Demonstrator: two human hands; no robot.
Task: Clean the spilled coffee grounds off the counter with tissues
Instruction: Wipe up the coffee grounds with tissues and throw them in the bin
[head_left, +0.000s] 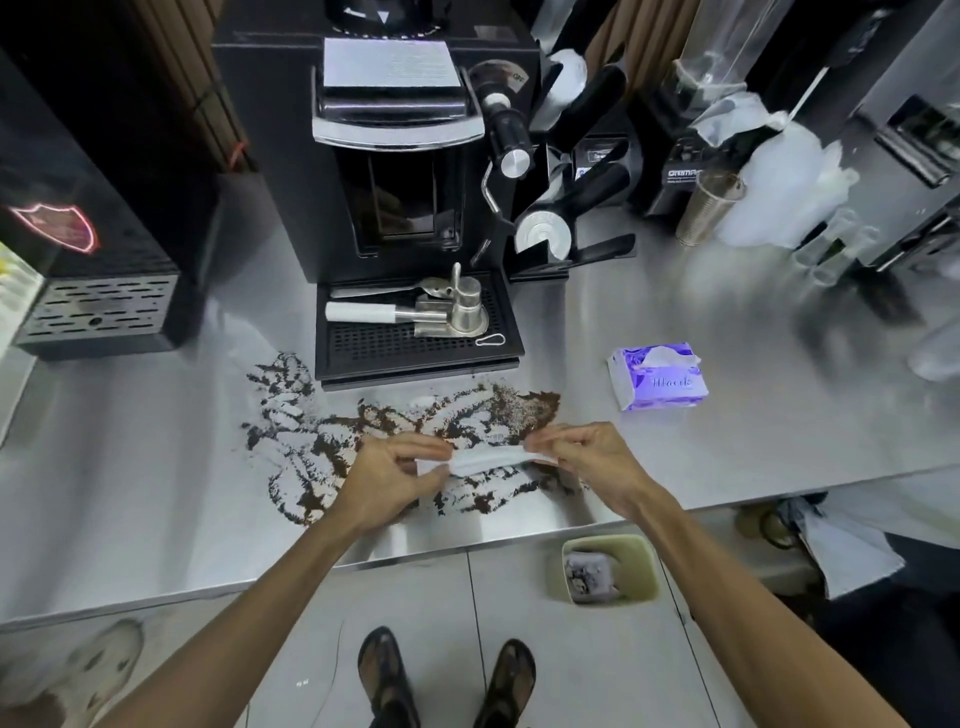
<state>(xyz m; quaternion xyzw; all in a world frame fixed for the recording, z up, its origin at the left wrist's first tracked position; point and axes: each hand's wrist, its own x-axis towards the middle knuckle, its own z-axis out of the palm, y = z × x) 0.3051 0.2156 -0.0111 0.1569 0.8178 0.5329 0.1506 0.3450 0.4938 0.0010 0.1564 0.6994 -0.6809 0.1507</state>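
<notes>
Tissue (485, 460): white, bunched into a narrow strip, held in the air just above the steel counter (130, 467), over the front part of the spill.
Tissue axis: the long side runs from my left to my right, and the right end is a little higher.
Left hand (387, 478): thumb and fingers pinch the left end of the strip.
Right hand (587, 457): fingertips pinch the right end, and the other fingers are curled.
Coffee grounds (524, 408): dark smeared streaks on the counter, in front of the drip tray (415, 358) of the black coffee machine (395, 156) and to its left.
Tissue pack (657, 376): purple, lying flat on the counter to the right of the spill, apart from it, with one sheet sticking out on top.
Hidden: my hands cover both ends of the strip and some grounds under them.
Hard to make out: I cannot tell if the strip is folded or twisted, and the far right of the counter is blurred.
</notes>
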